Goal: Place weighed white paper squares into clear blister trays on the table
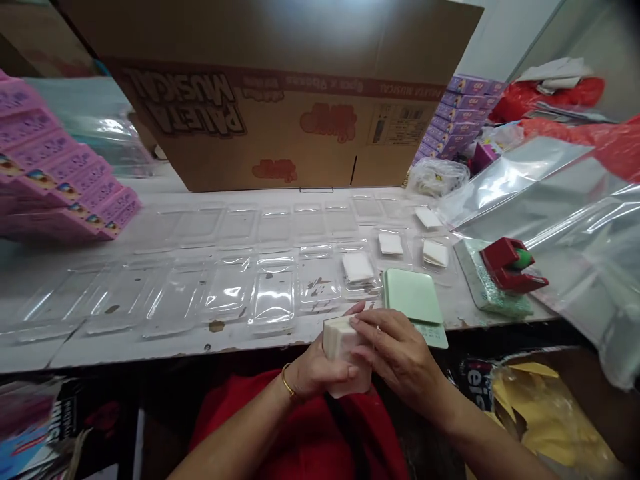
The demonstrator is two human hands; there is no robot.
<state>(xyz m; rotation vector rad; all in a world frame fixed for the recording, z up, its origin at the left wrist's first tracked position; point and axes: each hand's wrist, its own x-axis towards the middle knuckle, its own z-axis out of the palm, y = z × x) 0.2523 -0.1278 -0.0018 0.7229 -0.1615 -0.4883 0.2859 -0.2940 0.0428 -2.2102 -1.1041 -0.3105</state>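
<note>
My left hand [315,370] grips a thick stack of small white cards [339,341] at the table's near edge. My right hand [400,353] rests its fingers on top of that stack, pinching at the top card. Just beyond the hands lie rows of clear plastic blister trays [273,293] on the white table [150,343]. Several trays at the right hold a white card [358,267]. A pale green flat pad [411,295] lies beside my right hand.
A big cardboard box [280,100] stands at the back. Pink boxes [65,187] are stacked at the left, purple boxes [463,113] at the back right. A red stapler-like tool [510,265] sits on a green block, with clear plastic bags [565,220] at the right.
</note>
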